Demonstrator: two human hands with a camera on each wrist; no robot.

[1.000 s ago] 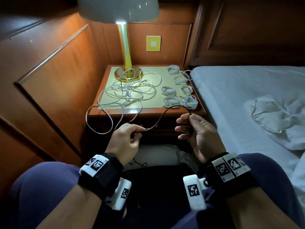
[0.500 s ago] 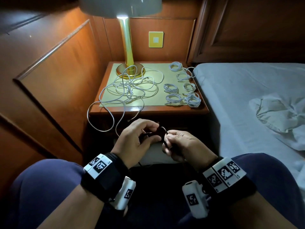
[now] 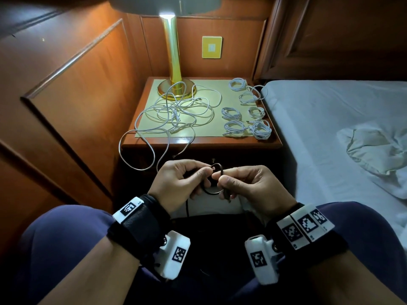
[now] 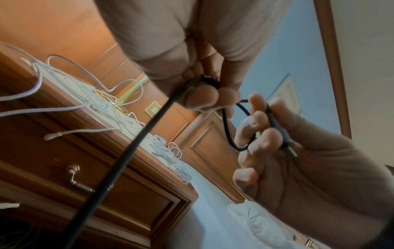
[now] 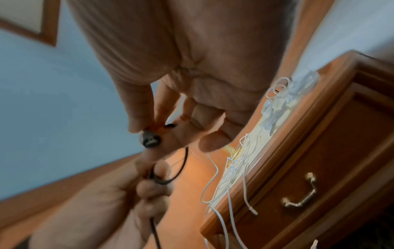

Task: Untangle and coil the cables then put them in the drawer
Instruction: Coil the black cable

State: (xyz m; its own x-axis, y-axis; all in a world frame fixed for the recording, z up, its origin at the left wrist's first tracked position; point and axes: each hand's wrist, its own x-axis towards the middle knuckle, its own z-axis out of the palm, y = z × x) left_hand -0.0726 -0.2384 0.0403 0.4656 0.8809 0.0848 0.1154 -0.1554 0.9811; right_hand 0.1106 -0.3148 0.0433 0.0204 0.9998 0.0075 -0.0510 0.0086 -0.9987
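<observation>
A thin black cable (image 3: 217, 179) forms a small loop between my two hands, in front of the nightstand. My left hand (image 3: 182, 183) pinches the loop with thumb and fingers; the cable's long run (image 4: 119, 168) hangs down from it. My right hand (image 3: 244, 186) pinches the plug end (image 4: 285, 144) against its fingers. A tangle of white cables (image 3: 176, 113) lies on the left of the nightstand top (image 3: 202, 142), with strands hanging over the front edge. Several coiled white cables (image 3: 246, 115) sit on its right side. The drawer (image 4: 106, 185) is closed, its metal handle (image 4: 76, 176) showing.
A brass lamp (image 3: 174, 62) stands at the back of the nightstand. Wood panelling (image 3: 66, 95) runs along the left. A bed (image 3: 341, 128) with a crumpled white cloth (image 3: 378, 148) is on the right. My knees (image 3: 66, 238) frame the bottom.
My hands have come together from apart. The wide black arc between them has become a small loop held by both hands.
</observation>
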